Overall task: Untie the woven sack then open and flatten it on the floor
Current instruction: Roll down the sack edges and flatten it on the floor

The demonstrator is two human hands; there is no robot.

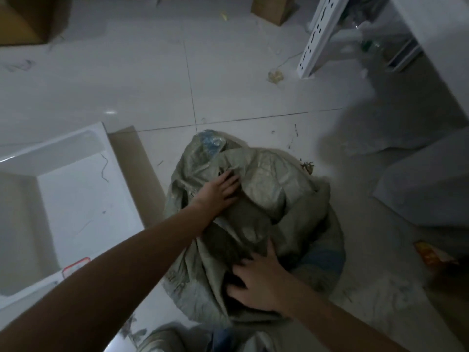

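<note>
A grey-green woven sack (pixel 269 184) lies bunched and bulging on the white tile floor in the middle of the view. Its top is loose and folded over, and something clear and bluish shows at its far end (pixel 212 142). My left hand (pixel 220 190) lies flat on the upper left part of the sack with fingers straight. Spread across the near folds of the fabric is my right hand (pixel 258 280), its fingers pressing down. No tie is visible.
A white tray-like panel (pixel 63 199) on cardboard (pixel 137 168) lies to the left. A white perforated metal post (pixel 317 39) and shelving stand at the back right. Cardboard boxes (pixel 25 19) sit at the far left, white bags (pixel 426 189) to the right, scraps on the floor.
</note>
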